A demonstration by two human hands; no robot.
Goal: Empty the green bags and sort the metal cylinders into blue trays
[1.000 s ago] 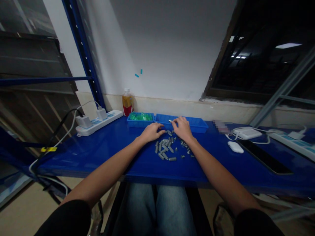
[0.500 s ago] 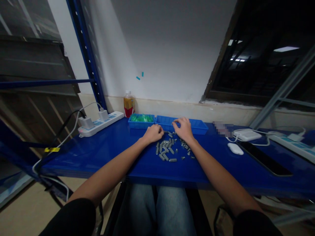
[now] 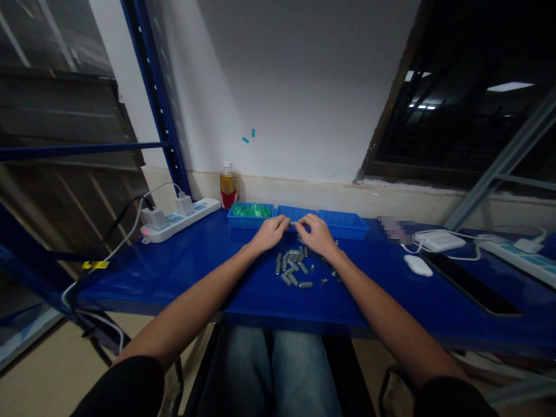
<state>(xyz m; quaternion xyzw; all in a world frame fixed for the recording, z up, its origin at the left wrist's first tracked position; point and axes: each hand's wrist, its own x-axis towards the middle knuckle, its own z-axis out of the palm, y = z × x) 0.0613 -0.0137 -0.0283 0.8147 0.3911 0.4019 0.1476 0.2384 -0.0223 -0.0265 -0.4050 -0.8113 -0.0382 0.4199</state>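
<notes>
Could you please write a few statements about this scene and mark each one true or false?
1. Metal cylinders lie on the blue table. True.
2. The phone lies left of the cylinders. False: the phone is to their right.
3. The leftmost bin holds something green. True.
4. The bottle lies on its side. False: the bottle stands upright.
5. A small piece shows between the left hand and right hand. True.
</notes>
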